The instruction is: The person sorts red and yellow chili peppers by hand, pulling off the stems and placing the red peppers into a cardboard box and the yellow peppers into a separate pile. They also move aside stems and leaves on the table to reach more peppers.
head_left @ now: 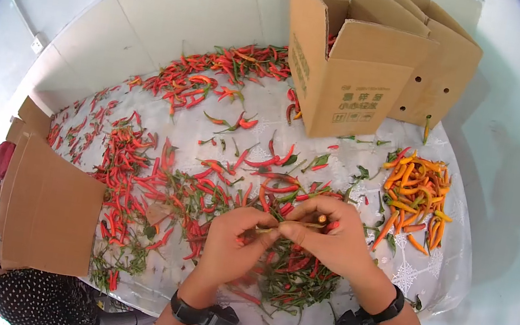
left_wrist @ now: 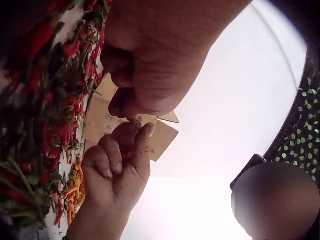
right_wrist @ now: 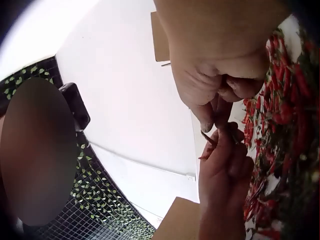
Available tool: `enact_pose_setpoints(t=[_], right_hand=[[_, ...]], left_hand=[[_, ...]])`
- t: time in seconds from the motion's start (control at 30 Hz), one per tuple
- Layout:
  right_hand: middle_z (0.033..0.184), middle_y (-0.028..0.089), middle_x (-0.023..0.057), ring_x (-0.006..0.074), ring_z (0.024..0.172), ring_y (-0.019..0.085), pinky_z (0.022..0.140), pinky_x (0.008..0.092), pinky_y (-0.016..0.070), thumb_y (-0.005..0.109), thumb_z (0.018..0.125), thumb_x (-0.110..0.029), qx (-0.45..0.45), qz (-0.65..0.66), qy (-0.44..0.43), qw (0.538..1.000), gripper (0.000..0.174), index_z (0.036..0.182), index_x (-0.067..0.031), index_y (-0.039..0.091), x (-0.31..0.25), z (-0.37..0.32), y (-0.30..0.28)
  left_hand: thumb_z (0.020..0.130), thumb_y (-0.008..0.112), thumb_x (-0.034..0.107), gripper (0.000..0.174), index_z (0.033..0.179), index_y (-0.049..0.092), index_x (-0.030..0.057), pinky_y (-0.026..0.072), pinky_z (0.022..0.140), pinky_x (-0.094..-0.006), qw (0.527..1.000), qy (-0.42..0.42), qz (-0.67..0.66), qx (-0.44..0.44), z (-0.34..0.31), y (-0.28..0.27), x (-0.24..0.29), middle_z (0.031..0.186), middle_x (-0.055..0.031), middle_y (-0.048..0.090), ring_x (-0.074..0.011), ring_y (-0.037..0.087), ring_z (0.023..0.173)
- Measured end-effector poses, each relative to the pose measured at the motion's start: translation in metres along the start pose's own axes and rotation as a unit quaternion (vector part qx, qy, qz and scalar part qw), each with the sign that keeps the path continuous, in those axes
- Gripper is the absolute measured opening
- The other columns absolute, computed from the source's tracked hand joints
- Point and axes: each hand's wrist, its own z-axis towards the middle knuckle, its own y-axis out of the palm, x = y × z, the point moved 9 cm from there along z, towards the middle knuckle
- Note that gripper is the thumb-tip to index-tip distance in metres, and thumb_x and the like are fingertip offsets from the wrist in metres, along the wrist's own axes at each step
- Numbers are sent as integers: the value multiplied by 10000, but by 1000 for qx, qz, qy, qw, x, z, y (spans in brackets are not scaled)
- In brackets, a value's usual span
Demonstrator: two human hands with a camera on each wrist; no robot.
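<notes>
Over the near side of the table, my left hand [head_left: 238, 240] and right hand [head_left: 329, 240] meet at their fingertips. Thumbs and forefingers pinch a thin chili stem [head_left: 263, 230] between them. Red shows inside the curled right fingers, where a chili [head_left: 332, 227] is mostly covered; the left palm also shows some red. In the right wrist view, a thin brownish tip [right_wrist: 207, 139] pokes out beside the left thumb. Directly below the hands lies a heap of green stems and red chilies [head_left: 303, 277].
Red chilies [head_left: 129, 163] spread across the patterned tablecloth [head_left: 405, 272]. A pile of orange chilies [head_left: 420, 193] lies at the right. An open cardboard box [head_left: 367, 77] stands at the back, another carton [head_left: 55, 206] at the left edge. Another person [head_left: 44, 302] is at the lower left.
</notes>
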Motion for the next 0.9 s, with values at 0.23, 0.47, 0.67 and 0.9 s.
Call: enact_pose_setpoints(t=[0.23, 0.47, 0.67, 0.9], right_hand=[[840, 675, 26, 56, 734, 574, 660, 218, 467, 717, 858, -164, 0, 62, 29, 998, 191, 937, 1, 662, 18, -1, 9], [670, 548, -34, 17, 510, 406, 435, 193, 287, 650, 920, -304, -86, 319, 225, 917, 246, 944, -60, 632, 48, -12, 33], [657, 513, -28, 22, 487, 364, 418, 193, 234, 643, 925, -295, -75, 371, 288, 880, 231, 970, -71, 609, 49, -12, 27], [616, 541, 40, 138, 559, 478, 540, 288, 393, 735, 805, -448, -107, -17, 7, 994, 437, 770, -25, 631, 24, 0, 24]], left_hand=[[757, 663, -58, 150, 887, 599, -18, 463, 689, -279, 999, 14, 21, -31, 1, 6, 10, 807, -76, 613, -150, 570, 731], [745, 676, -23, 103, 834, 627, -1, 436, 644, -291, 992, -3, -97, -80, 0, 3, 8, 777, -64, 610, -176, 564, 710], [749, 687, -25, 102, 823, 625, 9, 420, 634, -269, 967, -30, -163, -195, -8, 16, 7, 792, -33, 604, -120, 546, 732], [818, 703, 49, 140, 939, 641, 17, 488, 783, -268, 950, -196, -234, 59, -4, -14, -25, 888, -19, 622, -97, 580, 856]])
